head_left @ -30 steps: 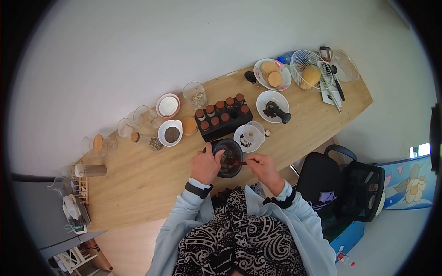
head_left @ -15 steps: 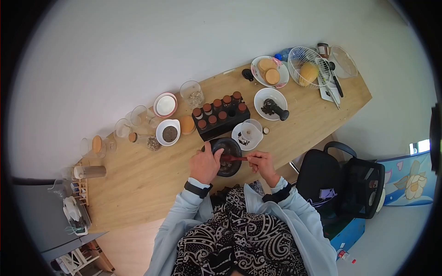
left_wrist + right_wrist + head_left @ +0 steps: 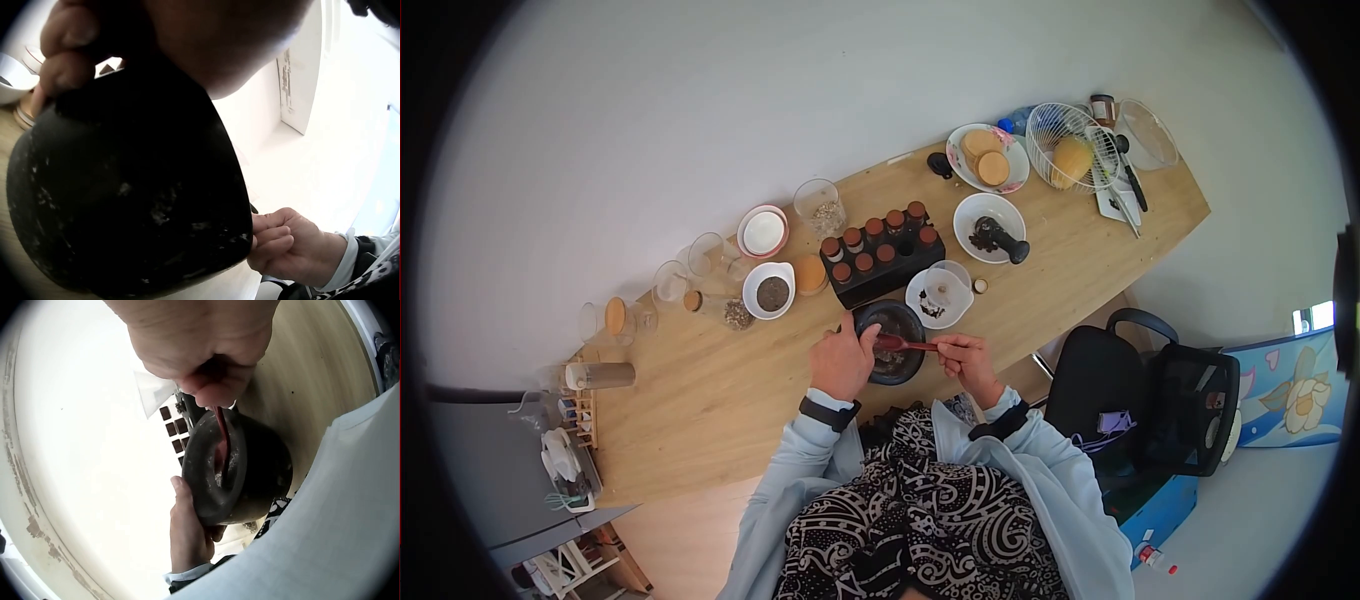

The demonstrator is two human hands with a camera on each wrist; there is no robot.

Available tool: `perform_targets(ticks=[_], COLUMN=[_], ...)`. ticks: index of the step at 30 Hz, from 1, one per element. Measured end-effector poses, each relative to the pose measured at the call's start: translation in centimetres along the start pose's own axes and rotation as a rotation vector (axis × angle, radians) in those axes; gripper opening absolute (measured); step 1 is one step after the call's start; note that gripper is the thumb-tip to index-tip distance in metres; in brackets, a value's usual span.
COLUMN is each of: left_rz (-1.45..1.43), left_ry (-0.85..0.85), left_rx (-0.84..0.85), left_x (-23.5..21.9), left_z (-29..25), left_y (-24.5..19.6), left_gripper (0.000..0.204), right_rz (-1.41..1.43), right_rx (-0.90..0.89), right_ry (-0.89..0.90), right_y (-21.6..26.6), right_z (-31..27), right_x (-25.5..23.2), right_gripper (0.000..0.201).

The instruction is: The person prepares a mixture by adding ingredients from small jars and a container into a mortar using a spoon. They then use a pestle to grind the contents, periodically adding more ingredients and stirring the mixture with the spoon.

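Observation:
My left hand (image 3: 840,362) grips a black mortar (image 3: 137,187) by its rim, the thumb over the edge. In the right wrist view the mortar leans, its mouth turned to the side. My right hand (image 3: 968,362) pinches the handle of a dark red spoon (image 3: 918,346). The spoon's head is inside the mortar's mouth, close to the left thumb, above some greyish ground material. Just beyond the mortar stands a white dish (image 3: 945,321) with dark bits and a clear cup-like piece in it.
Behind the mortar is a black rack (image 3: 862,291) of vials with brown caps. A black pestle (image 3: 1002,241) lies in a white bowl (image 3: 970,207) on the right. Glass jars and a bowl of dark powder (image 3: 773,293) stand left. A wire basket (image 3: 1050,120) sits far right.
The spoon has risen from the mortar's bottom, and its head has shifted left toward the left thumb. My right hand has moved slightly; my left still grips the mortar.

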State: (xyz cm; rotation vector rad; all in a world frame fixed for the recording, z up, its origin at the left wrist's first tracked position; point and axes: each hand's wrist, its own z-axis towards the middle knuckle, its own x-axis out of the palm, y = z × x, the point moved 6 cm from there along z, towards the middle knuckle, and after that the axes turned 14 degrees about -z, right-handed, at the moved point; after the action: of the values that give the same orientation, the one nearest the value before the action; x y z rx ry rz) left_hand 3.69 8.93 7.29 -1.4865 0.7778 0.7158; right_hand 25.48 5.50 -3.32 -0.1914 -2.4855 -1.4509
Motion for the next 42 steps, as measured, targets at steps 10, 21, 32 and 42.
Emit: perform_targets(ticks=[10,21,32,42], left_rz=[-0.005,-0.024,-0.024,-0.003], left_ry=[0.009,-0.011,-0.012,-0.024], left_rx=[-0.02,-0.001,0.011,0.0], left_x=[-0.1,-0.1,0.1,-0.1], left_z=[0.3,0.1,0.1,0.0], left_y=[0.4,0.7,0.9,0.4], left_gripper=[0.054,0.052,0.054,0.049], right_rz=[0.057,-0.643,-1.477,-1.489], right_rx=[-0.04,-0.539,-1.202,-1.003], right_ry=[-0.068,-0.471,-0.48,-0.081], right_y=[5.2,15.1,16.8,8.7], right_z=[-4.3,-8.4,-11.4,-5.7], right_x=[-1.7,-2.7,2.4,5.5], right_gripper=[0.018,0.016,0.037,0.035])
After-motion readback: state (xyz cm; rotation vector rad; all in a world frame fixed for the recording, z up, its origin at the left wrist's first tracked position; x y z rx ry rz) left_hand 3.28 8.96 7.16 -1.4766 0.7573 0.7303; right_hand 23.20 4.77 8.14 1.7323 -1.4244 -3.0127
